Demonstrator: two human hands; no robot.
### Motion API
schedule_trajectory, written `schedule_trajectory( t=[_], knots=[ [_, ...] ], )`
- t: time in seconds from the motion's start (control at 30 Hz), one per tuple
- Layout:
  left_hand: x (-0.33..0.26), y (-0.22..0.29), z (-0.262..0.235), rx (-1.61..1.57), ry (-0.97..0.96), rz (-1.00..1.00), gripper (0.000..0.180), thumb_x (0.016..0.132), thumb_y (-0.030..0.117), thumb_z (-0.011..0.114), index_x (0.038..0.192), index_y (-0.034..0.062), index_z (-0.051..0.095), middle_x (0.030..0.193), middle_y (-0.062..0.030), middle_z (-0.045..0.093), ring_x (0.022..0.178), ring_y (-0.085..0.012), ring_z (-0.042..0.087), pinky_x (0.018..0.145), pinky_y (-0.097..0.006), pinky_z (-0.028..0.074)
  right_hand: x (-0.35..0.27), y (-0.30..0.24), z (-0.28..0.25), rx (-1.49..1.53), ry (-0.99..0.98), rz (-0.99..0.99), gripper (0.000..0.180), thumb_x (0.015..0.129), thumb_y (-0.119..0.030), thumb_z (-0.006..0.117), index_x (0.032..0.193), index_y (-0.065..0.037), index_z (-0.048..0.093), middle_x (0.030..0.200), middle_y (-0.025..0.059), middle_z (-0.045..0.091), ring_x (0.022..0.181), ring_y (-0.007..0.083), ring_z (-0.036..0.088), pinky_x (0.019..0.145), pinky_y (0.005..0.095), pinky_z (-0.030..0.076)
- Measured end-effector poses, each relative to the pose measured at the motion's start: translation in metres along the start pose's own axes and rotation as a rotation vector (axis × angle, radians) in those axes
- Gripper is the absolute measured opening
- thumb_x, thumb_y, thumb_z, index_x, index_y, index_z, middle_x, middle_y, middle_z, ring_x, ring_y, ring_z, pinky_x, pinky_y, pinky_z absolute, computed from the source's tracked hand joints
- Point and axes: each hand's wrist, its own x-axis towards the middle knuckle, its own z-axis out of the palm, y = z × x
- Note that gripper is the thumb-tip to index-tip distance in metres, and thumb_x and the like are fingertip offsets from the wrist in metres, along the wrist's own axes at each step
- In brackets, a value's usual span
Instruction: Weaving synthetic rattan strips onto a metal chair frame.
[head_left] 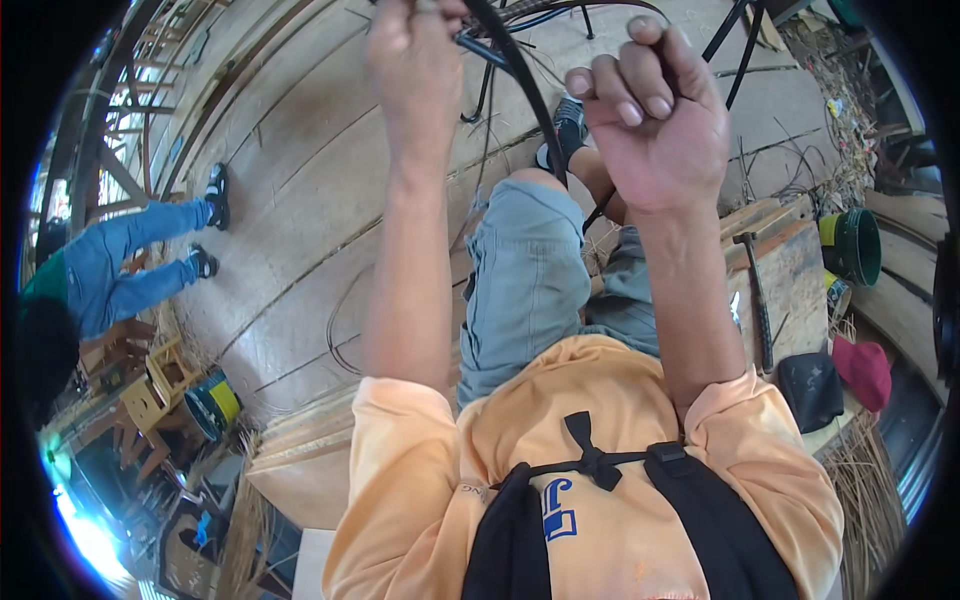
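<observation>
- Left hand (415, 75): fingers bent together at the upper edge, partly cut off; whether they grip anything I cannot tell.
- Right hand (660, 120): palm turned up, fingers curled loosely; a thin strand runs behind its fingertips, and I cannot tell if it is held.
- Between the 2 hands, just right of the left: a dark curved strip (527, 80) reaching down toward the knee, with a dark woven piece (530, 9) behind it.
- Farther right: a hammer (760, 305) on a wooden block (800, 280).
</observation>
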Motion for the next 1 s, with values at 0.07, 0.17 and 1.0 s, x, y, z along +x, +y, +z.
schedule_trajectory(
  t=[0.07,0.17,1.0],
  knots=[
    [0.011,-0.008,0.008,-0.076,0.001,-0.140,0.020,0.087,0.003,0.041,0.099,0.0027,0.056,0.084,-0.0130,0.057,0.082,-0.0256,0.058,0.073,-0.035,0.047,-0.013,-0.003,0.005,-0.018,-0.023,0.017,0.024,0.097,-0.022,0.033,0.091,-0.006,0.050,0.050,-0.0054,0.027,0.047,0.0101,0.030,0.069,0.0346,0.041],
    [0.007,-0.031,0.019,0.295,-0.180,0.220,0.020,0.089,0.003,0.042,0.104,0.0030,0.054,0.084,-0.0122,0.058,0.082,-0.0245,0.058,0.072,-0.033,0.047,-0.022,-0.006,0.023,-0.126,0.080,0.011,0.023,0.096,-0.023,0.037,0.084,-0.008,0.049,0.049,-0.0062,0.024,0.047,0.0096,0.028,0.069,0.0351,0.041],
    [0.014,-0.010,0.014,0.611,-0.438,0.773,0.013,0.079,0.013,0.059,0.073,0.0010,0.058,0.064,-0.0168,0.057,0.058,-0.0306,0.057,0.053,-0.036,0.043,0.019,-0.044,0.090,0.506,0.060,-0.064,0.013,0.090,-0.006,0.038,0.080,-0.003,0.046,0.057,-0.0008,0.034,0.051,0.0111,0.037,0.055,0.0272,0.038]
  ],
)
